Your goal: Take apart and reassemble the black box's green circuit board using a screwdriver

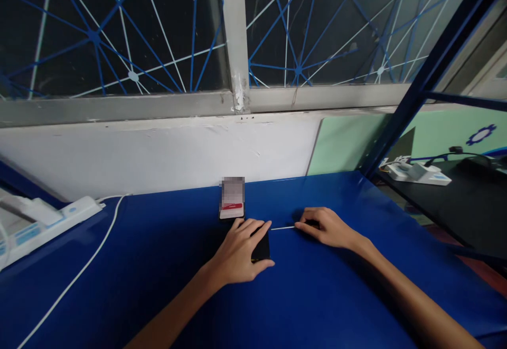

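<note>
White stick on the table, probably light and easily bent: your right hand pinches one end, a sensible hold; your left hand spreads over the black box.

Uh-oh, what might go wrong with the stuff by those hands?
The thin white stick might slip or bend, since it is so slim and only the fingertips of the right hand seem to pinch it.

The phone might get bumped, because the left hand is right next to it.

The black object might slide if the left hand, spread over it, pushes sideways.
</note>
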Motion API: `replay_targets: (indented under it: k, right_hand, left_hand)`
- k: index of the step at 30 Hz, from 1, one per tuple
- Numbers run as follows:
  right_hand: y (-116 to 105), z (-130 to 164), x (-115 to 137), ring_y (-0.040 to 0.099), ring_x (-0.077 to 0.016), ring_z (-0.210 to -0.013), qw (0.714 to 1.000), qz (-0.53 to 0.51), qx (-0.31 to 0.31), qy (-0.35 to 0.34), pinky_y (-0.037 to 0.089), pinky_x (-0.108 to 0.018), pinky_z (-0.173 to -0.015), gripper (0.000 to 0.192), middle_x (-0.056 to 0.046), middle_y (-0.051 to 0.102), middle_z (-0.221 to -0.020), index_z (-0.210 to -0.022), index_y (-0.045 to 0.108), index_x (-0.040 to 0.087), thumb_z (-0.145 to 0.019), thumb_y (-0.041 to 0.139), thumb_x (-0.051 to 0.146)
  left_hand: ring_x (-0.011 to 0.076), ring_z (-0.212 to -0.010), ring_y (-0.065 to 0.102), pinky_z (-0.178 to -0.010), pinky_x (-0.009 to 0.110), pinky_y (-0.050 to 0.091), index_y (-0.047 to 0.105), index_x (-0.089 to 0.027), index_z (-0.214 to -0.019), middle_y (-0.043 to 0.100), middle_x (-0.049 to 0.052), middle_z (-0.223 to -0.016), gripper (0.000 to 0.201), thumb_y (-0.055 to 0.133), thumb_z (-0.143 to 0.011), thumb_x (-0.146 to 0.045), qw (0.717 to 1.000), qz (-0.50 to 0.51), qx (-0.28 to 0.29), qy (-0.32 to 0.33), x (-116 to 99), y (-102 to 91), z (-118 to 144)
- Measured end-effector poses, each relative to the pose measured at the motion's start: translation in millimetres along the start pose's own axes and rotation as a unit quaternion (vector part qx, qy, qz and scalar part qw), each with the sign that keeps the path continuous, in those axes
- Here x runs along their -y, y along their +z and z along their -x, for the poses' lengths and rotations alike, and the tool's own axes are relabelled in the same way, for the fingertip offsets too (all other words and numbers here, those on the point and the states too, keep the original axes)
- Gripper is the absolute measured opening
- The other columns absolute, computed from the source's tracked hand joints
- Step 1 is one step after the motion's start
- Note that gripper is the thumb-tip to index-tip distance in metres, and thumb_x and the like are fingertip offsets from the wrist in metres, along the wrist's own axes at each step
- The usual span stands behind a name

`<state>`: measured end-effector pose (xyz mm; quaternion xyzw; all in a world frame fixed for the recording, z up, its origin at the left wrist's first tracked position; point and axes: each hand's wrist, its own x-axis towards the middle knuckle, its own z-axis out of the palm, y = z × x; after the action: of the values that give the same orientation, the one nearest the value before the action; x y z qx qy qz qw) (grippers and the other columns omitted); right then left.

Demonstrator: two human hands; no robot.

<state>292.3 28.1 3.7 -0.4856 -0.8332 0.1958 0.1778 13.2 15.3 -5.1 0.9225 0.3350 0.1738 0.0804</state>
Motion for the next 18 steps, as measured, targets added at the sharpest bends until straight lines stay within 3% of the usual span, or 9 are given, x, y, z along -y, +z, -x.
replay_targets:
  k: [5,10,13,18]
  right_hand:
    - [-1.0,-0.8,-6.7,0.051,-0.0127,-0.063,0.999,-0.034,0.006,-0.009,0.033,-0.024,-0.058,0.035,-0.002,0.062,-0.078,-0.080,0.063,0.018,-0.088,0.057,0.052]
    - [3.8,-2.1,-10.4,0.041,-0.0100,-0.054,0.996,-0.074,0.044,0.033,0.030,-0.022,-0.052,0.036,0.005,0.053,-0.064,-0.082,0.055,0.019,-0.080,0.066,0.054]
    - [4.1,-7.8,-8.5,0.039,-0.0091,-0.053,0.993,-0.092,0.066,0.024,0.029,-0.022,-0.050,0.036,0.006,0.049,-0.062,-0.080,0.050,0.020,-0.078,0.069,0.050]
    - [-5.4,-22.4,-2.9,0.040,-0.0095,-0.051,0.995,-0.074,0.059,0.001,0.029,-0.023,-0.051,0.030,0.005,0.050,-0.059,-0.082,0.055,0.019,-0.090,0.055,0.048]
  left_hand:
    - [0.0311,-0.116,0.052,-0.100,0.051,0.038,0.040,-0.018,-0.141,0.058,0.014,-0.128,0.077,0.072,-0.077,-0.047,1.000,-0.003,-0.001,0.003,-0.6,-0.6,0.2]
    - [0.0314,-0.116,0.053,-0.100,0.052,0.038,0.039,-0.020,-0.142,0.058,0.014,-0.129,0.078,0.072,-0.077,-0.047,1.000,0.004,-0.008,0.005,-0.2,0.7,0.9]
    - [0.0319,-0.117,0.053,-0.101,0.053,0.036,0.036,-0.021,-0.143,0.058,0.014,-0.129,0.079,0.071,-0.077,-0.047,1.000,0.008,-0.015,0.002,3.0,1.7,1.8]
    - [0.0318,-0.117,0.053,-0.102,0.054,0.036,0.035,-0.021,-0.144,0.058,0.014,-0.129,0.080,0.072,-0.077,-0.044,1.000,0.015,-0.018,-0.007,7.4,1.0,2.8]
